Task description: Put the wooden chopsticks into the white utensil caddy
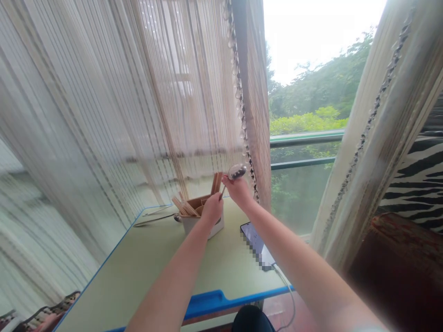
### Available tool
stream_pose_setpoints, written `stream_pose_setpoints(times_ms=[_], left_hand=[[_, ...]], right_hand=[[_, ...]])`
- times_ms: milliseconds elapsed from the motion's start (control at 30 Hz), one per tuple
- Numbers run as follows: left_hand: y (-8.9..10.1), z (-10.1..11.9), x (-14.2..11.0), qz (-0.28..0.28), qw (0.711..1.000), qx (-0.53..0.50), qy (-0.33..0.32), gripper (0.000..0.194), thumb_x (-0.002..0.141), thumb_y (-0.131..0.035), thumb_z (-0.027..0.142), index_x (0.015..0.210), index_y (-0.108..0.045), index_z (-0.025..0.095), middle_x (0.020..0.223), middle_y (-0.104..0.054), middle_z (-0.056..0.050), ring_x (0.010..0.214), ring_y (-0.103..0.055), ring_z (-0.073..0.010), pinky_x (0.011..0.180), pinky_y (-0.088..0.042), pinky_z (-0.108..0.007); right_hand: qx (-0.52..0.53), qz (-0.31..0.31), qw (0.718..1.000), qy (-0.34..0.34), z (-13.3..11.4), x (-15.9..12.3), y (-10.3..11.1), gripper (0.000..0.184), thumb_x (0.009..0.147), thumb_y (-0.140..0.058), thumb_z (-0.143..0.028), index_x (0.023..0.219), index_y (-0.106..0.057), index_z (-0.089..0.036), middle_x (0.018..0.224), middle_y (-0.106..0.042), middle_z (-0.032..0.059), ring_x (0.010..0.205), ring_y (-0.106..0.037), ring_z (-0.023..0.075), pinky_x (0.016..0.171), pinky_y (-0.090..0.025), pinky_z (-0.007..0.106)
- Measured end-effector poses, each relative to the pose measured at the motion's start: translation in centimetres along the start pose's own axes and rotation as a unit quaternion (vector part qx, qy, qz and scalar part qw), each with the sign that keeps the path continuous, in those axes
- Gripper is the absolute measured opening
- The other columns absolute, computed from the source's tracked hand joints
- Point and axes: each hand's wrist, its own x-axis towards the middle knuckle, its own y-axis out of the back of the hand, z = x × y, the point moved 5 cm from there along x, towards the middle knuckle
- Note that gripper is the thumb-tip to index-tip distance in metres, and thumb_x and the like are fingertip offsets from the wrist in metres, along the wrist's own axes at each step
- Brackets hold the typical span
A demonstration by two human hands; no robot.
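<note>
A metal spoon (237, 172) is raised above the table, its bowl up and to the right. Its handle slants down into my left hand (212, 210), whose fingers are closed around the lower end. Close to the bowl, my right hand (238, 190) grips the same spoon. Just under my hands stands a white utensil holder (193, 227) with brown compartments, partly covered by my left hand. Wooden chopsticks (185, 205) lean out of its left side, and more upright sticks (216, 183) rise at its back right. Another metal spoon (155, 220) lies left of the holder.
The pale green table (145, 267) has a blue edge. A phone (255, 244) with a white cable (289, 295) lies to the right, below my right forearm. Striped sheer curtains (114, 115) hang right behind the table, beside a window with a railing (304, 140).
</note>
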Motion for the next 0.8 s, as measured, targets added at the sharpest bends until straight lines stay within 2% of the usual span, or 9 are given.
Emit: stream_pose_setpoints(times_ms=[133,233,333,433,567,800], left_hand=[[-0.8,0.0,-0.9,-0.02,0.997,0.067,0.014,0.022,0.085,-0.042,0.015,0.099,-0.059,0.014,0.092,-0.067,-0.013,0.088,-0.062,-0.0199,0.078,-0.044,-0.027],[-0.7,0.3,-2.0,-0.015,0.997,0.072,0.019,0.024,0.082,-0.044,0.011,0.102,-0.057,0.013,0.095,-0.065,-0.015,0.091,-0.062,-0.021,0.078,-0.044,-0.027],[0.0,0.3,-2.7,-0.006,0.996,0.067,0.056,0.025,0.08,-0.046,0.008,0.103,-0.054,0.013,0.097,-0.064,-0.016,0.093,-0.062,-0.0222,0.078,-0.044,-0.029],[0.7,0.3,-3.1,-0.029,0.993,0.075,0.086,0.018,0.078,-0.05,0.011,0.095,-0.056,0.013,0.091,-0.065,-0.016,0.089,-0.063,-0.0242,0.075,-0.045,-0.031],[1.4,0.5,-3.6,-0.052,0.991,0.086,0.084,0.013,0.08,-0.05,0.019,0.086,-0.06,0.015,0.087,-0.066,-0.015,0.086,-0.064,-0.0255,0.073,-0.046,-0.032],[2.0,0.3,-4.2,-0.038,0.994,0.084,0.06,0.018,0.081,-0.05,0.024,0.089,-0.064,0.016,0.089,-0.068,-0.012,0.088,-0.063,-0.0231,0.076,-0.046,-0.03]], right_hand=[[0.086,-0.021,0.991,-0.095,3.2,-0.7,-1.6,0.028,0.08,-0.051,-0.04,0.083,-0.068,-0.017,0.075,-0.07,0.0087,0.074,-0.066,0.0216,0.066,-0.05,0.03],[0.109,-0.024,0.987,-0.117,4.5,-1.1,-1.7,0.035,0.082,-0.047,-0.042,0.089,-0.066,-0.013,0.079,-0.07,0.0099,0.073,-0.066,0.0189,0.065,-0.051,0.029],[0.108,-0.024,0.986,-0.122,5.0,-1.8,-1.3,0.039,0.082,-0.046,-0.044,0.094,-0.065,-0.012,0.083,-0.07,0.0103,0.072,-0.065,0.0173,0.065,-0.05,0.028],[0.101,-0.032,0.986,-0.126,5.0,-3.0,-1.5,0.039,0.079,-0.049,-0.046,0.094,-0.066,-0.013,0.083,-0.07,0.0084,0.072,-0.064,0.0167,0.067,-0.049,0.027],[0.086,-0.046,0.987,-0.131,5.0,-4.7,-2.8,0.034,0.076,-0.054,-0.044,0.091,-0.068,-0.017,0.081,-0.07,0.0058,0.074,-0.063,0.0172,0.068,-0.048,0.027],[0.089,-0.049,0.984,-0.147,5.7,-6.4,-4.7,0.031,0.074,-0.056,-0.041,0.087,-0.07,-0.017,0.078,-0.071,0.0057,0.074,-0.063,0.0189,0.068,-0.047,0.028]])
